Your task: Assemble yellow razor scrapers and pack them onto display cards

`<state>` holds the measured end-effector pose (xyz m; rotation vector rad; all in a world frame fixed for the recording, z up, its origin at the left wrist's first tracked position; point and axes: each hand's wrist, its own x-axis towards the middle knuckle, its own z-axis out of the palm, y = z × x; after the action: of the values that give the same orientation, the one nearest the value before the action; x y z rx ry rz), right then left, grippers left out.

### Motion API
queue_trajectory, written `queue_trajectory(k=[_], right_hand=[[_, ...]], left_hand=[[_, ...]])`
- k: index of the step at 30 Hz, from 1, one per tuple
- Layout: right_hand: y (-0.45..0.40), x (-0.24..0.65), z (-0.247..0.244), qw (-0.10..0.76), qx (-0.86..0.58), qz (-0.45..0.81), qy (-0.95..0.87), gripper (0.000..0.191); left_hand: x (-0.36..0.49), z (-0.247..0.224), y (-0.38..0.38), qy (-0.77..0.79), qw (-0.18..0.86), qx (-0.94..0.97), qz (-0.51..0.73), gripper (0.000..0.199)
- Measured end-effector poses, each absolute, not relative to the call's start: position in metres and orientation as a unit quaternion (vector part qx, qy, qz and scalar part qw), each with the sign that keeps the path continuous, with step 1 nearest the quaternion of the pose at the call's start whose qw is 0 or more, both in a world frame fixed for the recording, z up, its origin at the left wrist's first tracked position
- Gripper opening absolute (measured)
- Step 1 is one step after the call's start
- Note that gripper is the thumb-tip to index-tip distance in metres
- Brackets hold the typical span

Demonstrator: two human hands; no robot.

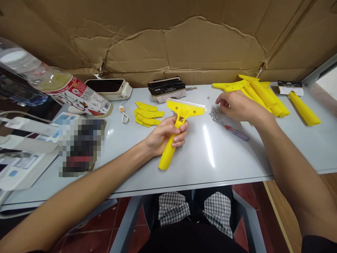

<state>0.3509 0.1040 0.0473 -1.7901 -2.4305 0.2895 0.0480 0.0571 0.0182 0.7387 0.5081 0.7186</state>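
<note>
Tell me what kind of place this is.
Probably a small assembly workbench: loose screws lie by a screwdriver, matching yellow handles are piled up, and the left hand holds a yellow scraper.

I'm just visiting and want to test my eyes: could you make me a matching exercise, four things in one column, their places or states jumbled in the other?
1. Left hand
2. Drink bottle
3. Screwdriver
4. Open box

A. Tip at the small screws
B. Holds black packets
C. Wrapped around a yellow handle
D. Wears a red and white label

Pairs: 1-C, 2-D, 3-A, 4-B
</note>
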Motion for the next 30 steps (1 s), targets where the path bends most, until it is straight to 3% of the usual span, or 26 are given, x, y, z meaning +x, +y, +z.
queue_trajectory(k=[11, 22, 30], right_hand=[[0.07, 0.323, 0.076, 0.237, -0.494, 0.234, -0.803, 0.025], [0.068, 0.311, 0.067, 0.301, -0.441, 0.355, -0.767, 0.022], [0.064, 0.302, 0.067, 0.305, -0.44, 0.304, -0.788, 0.017]], left_hand=[[0.049, 0.024, 0.053, 0.282, 0.833, 0.332, 0.341, 0.036], [0.051, 0.025, 0.051, 0.301, 0.831, 0.331, 0.33, 0.039], [0.052, 0.025, 0.052, 0.291, 0.852, 0.285, 0.33, 0.031]])
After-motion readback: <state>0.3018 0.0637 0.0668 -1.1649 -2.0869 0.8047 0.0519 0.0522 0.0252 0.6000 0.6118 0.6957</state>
